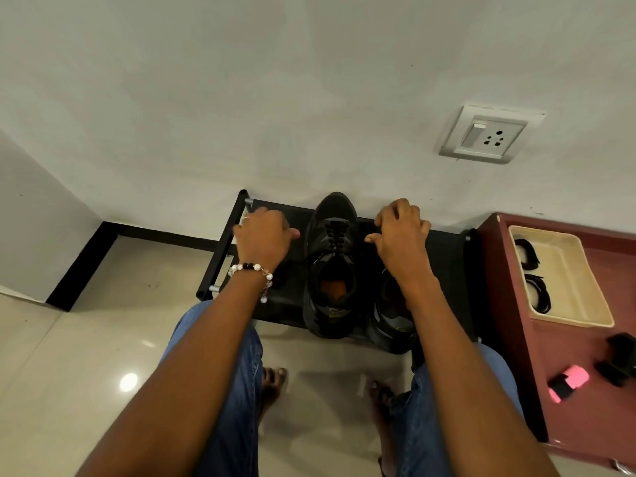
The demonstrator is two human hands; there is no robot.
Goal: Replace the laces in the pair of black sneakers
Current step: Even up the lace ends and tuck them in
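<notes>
Black rack [444, 249] by wall: both hands, left hand [263, 235], right hand [401, 232], fingers curled, resting on rack beside sneaker [332, 266]

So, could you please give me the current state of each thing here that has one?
left sneaker: laced, upright on the rack
right sneaker: partly hidden by the arm
left hand: fingers curled, apparently holding nothing
right hand: fingers curled, grasp unclear
tray: holds coiled black laces
wall switch: position unclear
</notes>
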